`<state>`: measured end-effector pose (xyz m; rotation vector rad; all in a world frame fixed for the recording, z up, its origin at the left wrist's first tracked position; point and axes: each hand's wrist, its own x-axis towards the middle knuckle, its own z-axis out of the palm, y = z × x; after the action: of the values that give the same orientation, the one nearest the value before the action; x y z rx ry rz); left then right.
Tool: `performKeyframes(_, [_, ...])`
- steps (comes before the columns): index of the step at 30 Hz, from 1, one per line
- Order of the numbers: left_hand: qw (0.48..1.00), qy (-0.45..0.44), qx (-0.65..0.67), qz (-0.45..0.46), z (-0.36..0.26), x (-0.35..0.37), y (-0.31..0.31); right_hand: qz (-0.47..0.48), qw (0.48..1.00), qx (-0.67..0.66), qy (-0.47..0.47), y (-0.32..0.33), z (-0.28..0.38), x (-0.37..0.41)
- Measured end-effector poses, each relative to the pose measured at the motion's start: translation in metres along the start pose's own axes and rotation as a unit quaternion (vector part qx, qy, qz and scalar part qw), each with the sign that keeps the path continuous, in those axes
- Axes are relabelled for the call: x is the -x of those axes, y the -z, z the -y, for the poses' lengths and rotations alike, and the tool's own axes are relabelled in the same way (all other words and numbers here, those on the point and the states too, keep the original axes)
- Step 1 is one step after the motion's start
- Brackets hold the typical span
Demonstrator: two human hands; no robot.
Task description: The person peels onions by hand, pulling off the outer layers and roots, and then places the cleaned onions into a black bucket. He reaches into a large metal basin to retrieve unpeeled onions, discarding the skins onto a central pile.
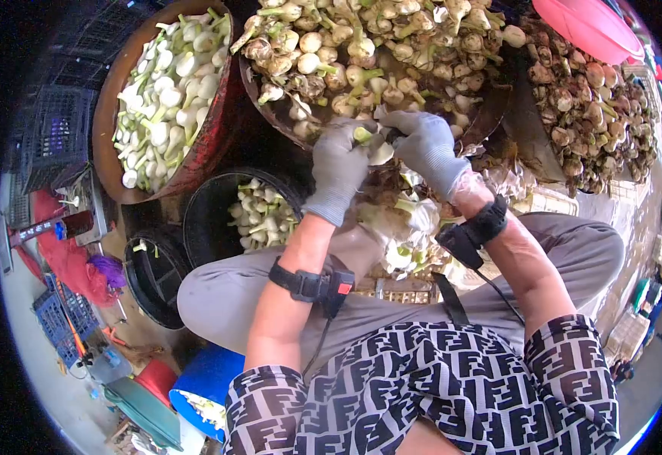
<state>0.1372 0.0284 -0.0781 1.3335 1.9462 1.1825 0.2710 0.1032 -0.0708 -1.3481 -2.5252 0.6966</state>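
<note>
In grey gloves, both my hands meet over the near rim of a wide basin (251, 83) heaped with unpeeled garlic bulbs (361, 49). My left hand (338, 165) is closed round a garlic bulb (363, 135) whose cut green stem end shows. A pale flap of skin (381, 155) hangs between the two hands. My right hand (428, 148) is closed right beside the bulb, fingers pinched together; something small and dark shows at its fingertips, too hidden to name. Below my hands, peeled-off garlic skins (414, 216) lie piled between my knees.
A large red tub (223, 114) of white peeled garlic stands at upper left. Below it are a black bucket (202, 220) with more bulbs and a smaller black bucket (145, 273). Dirty garlic (589, 114) lies at right under a pink basin (585, 26). A blue bucket (210, 371) sits lower left.
</note>
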Motion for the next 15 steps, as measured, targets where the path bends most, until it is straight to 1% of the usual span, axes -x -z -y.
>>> performKeyframes(2, [1.000, 0.005, -0.003, 0.025, 0.006, 0.003, -0.003, 0.002, 1.000, 0.012, 0.003, -0.005, -0.002, 0.006])
performKeyframes(3, [0.998, 0.045, 0.016, 0.052, 0.000, 0.004, 0.000, 0.003, 1.000, 0.017, 0.004, -0.005, -0.001, 0.010])
performKeyframes(6, [0.994, 0.021, 0.050, 0.099, 0.001, 0.002, 0.004, 0.045, 0.998, 0.012, -0.030, 0.003, -0.003, 0.016])
performKeyframes(9, [0.954, 0.013, 0.235, 0.184, 0.006, -0.006, 0.014, 0.058, 0.994, -0.002, -0.093, 0.006, -0.022, 0.023])
performKeyframes(11, [0.920, 0.030, 0.338, 0.194, 0.001, -0.010, 0.025, 0.082, 0.986, -0.004, -0.145, 0.012, -0.031, 0.029])
performKeyframes(12, [0.899, 0.039, 0.388, 0.197, -0.005, -0.012, 0.032, 0.095, 0.981, -0.005, -0.171, 0.015, -0.033, 0.033])
performKeyframes(13, [0.893, 0.045, 0.416, 0.163, -0.006, -0.014, 0.037, 0.110, 0.982, 0.016, -0.153, 0.019, -0.032, 0.038])
performKeyframes(14, [0.869, 0.072, 0.479, 0.105, -0.008, -0.017, 0.044, 0.143, 0.979, 0.005, -0.143, 0.019, -0.036, 0.044])
performKeyframes(15, [0.832, 0.145, 0.532, 0.057, -0.015, -0.025, 0.062, 0.174, 0.976, -0.007, -0.134, 0.018, -0.041, 0.050])
